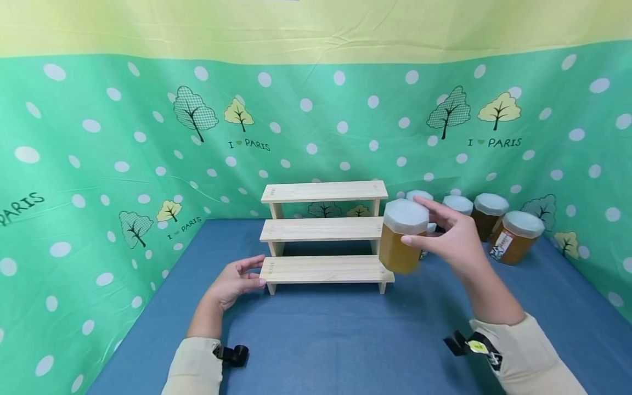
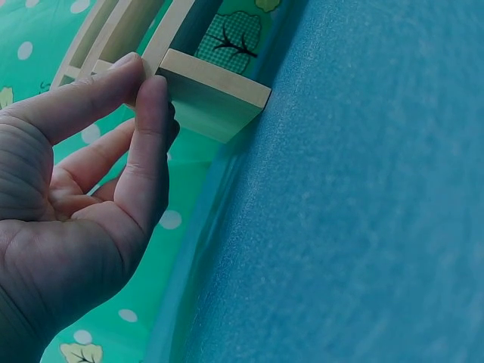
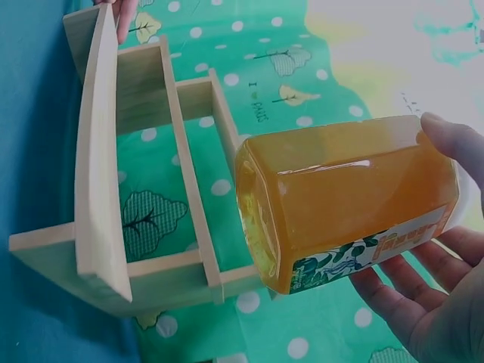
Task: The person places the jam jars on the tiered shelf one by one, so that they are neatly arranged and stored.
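My right hand (image 1: 456,241) grips a jar of golden honey (image 1: 401,244) with a white lid, thumb and fingers round its upper part. The jar is upright in the air at the right end of the three-tier wooden stand (image 1: 323,267), overlapping the lowest step in the head view. In the right wrist view the honey jar (image 3: 348,200) shows a printed label on one side. My left hand (image 1: 234,282) is at the stand's left end; the left wrist view shows thumb and index finger pinching the corner of the lowest step (image 2: 215,79).
More white-lidded jars stand at the back right, among them a dark one (image 1: 486,216) and a labelled amber one (image 1: 515,238); some are partly behind my right hand. A blue cloth (image 1: 321,340) covers the table. A green dotted curtain (image 1: 306,131) hangs behind it.
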`<move>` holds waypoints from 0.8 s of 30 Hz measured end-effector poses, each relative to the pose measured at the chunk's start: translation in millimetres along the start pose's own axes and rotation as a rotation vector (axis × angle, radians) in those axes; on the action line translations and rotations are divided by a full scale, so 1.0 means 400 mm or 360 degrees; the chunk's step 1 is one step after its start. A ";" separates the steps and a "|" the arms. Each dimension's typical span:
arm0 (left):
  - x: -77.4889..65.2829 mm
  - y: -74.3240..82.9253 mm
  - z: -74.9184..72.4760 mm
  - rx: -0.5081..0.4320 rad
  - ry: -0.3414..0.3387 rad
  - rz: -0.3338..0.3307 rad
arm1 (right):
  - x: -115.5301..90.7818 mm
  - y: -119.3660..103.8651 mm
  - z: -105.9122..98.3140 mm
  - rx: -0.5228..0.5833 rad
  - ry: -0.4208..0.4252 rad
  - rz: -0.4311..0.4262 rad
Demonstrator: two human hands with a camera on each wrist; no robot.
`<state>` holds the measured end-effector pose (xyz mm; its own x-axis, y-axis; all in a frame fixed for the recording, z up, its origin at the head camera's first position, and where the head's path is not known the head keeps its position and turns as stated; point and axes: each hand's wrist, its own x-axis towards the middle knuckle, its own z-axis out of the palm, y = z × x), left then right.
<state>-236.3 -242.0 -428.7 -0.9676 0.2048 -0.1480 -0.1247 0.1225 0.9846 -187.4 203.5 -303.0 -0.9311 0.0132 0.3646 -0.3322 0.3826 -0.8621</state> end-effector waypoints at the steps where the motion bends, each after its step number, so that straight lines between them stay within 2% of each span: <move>1: 0.000 0.000 0.000 -0.0001 0.0000 0.0000 | 0.004 -0.004 0.004 0.0003 -0.0010 -0.0002; 12: 0.000 -0.005 -0.006 -0.0004 -0.0014 0.0005 | 0.060 -0.038 0.056 0.0031 -0.0086 0.0025; 24: 0.001 -0.002 -0.002 0.0005 -0.0010 -0.0009 | 0.124 -0.083 0.109 0.0190 -0.0150 -0.0090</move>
<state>-236.8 -242.9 -429.3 -0.9655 0.2102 -0.1540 -0.1294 0.1264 0.9835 -229.1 151.0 -271.7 -0.9186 -0.0941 0.3838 -0.3947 0.2677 -0.8789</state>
